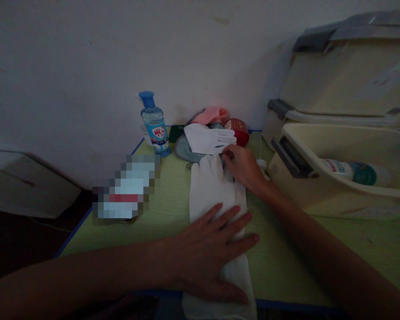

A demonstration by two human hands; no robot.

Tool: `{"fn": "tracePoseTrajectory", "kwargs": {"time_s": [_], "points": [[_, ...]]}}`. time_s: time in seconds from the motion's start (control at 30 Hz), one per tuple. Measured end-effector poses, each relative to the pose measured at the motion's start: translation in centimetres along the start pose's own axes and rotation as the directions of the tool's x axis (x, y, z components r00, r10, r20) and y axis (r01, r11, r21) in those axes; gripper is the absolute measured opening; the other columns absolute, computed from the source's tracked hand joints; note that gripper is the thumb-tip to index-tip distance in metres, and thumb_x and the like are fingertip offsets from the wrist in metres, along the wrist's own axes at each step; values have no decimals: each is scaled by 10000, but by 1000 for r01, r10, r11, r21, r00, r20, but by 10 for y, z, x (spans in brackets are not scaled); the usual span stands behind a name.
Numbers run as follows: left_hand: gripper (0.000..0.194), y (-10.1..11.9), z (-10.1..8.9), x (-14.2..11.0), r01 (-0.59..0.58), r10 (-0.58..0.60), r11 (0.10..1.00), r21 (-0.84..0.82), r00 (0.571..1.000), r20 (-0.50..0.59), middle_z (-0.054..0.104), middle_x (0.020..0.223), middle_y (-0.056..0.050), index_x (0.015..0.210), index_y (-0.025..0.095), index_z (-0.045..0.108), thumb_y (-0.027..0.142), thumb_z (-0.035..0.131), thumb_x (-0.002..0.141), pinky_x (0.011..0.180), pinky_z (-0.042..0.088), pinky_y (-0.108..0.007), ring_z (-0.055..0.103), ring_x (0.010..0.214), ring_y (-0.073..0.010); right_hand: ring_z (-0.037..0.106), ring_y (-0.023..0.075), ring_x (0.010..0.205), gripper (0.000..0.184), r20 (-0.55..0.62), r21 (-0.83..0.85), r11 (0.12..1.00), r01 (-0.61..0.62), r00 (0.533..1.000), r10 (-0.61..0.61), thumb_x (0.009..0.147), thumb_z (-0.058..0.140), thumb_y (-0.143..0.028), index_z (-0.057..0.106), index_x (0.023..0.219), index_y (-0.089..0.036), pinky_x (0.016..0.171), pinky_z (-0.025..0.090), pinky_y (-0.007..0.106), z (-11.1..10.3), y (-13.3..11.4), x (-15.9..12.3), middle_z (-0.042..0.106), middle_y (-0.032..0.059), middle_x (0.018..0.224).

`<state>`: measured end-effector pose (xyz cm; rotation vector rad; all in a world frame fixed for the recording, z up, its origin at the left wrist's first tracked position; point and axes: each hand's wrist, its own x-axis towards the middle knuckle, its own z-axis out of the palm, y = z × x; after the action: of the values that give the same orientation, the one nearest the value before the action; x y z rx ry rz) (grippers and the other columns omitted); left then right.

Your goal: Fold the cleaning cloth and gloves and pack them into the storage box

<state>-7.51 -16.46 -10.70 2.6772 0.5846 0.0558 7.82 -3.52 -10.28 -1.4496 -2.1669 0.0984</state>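
A long white glove (209, 195) lies flat on the green table, its fingers toward the wall and its cuff over the near edge. My left hand (208, 255) rests palm down across the cuff with fingers spread. At the far end, my right hand (242, 163) has its fingers closed at the glove's fingertips, beside the thumb edge; the exact pinch is partly hidden. More white fabric shows beneath the glove's right side. Just beyond, another white glove (208, 138) lies on a grey mesh cloth (186, 149).
A blue-capped bottle (158, 131) stands back left, behind a pixelated object (128, 189). A pink cloth (216, 114) and a red round container (239, 132) sit by the wall. On the right, a cream bin (296, 193) holds a bottle (363, 172).
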Motion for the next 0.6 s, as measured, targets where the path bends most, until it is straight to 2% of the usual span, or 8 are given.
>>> {"fn": "tracePoseTrajectory", "kwargs": {"time_s": [0.23,0.4,0.6], "points": [[802,0,-1,-1,-7,7,1000,1,1000,-25,122,1520,-161,1429,182,236,655,408,805,1117,121,-558,91,1401,-344,556,139,596,133,148,221,971,-93,987,61,770,595,-190,629,652,-139,576,391,251,8,4,25,640,41,642],[787,1,-3,-1,-6,6,1000,6,1000,-28,126,1520,-156,1429,185,238,636,422,811,1122,122,-548,92,1403,-336,527,108,547,102,188,400,900,-175,976,106,700,661,-184,580,649,-147,507,403,225,9,14,32,599,1,606],[787,0,-3,-1,-11,12,1000,21,999,-40,142,1515,-167,1425,175,246,621,445,808,1114,137,-557,111,1398,-345,517,101,552,106,205,520,831,-197,973,102,653,656,-135,552,650,-158,520,420,229,1,15,32,558,-22,592]]}}
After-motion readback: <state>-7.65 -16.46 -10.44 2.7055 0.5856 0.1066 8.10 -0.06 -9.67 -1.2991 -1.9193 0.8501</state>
